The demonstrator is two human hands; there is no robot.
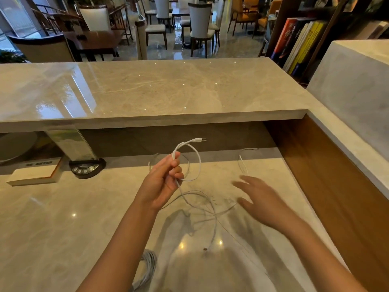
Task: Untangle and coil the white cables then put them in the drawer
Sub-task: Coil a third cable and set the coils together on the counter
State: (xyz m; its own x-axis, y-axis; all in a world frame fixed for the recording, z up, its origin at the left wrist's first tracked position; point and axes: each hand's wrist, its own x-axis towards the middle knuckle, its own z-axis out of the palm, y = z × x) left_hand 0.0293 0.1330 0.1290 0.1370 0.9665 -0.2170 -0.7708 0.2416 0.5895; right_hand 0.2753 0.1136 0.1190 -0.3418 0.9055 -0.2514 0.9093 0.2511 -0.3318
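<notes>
Above the worktop, the left hand lifts a white cable, fingers clenched on one loop, plug end poking up. Its tail trails down onto the marble. Right hand hovers beside, fingers spread wide, blurred, grasping nothing.

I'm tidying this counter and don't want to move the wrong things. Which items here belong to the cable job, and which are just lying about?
Part of the job:
- white cable looped in the left hand
- second white cable on the counter, beyond the open right hand

Lying about:
- book
- black button unit
- grey wire coil
</notes>
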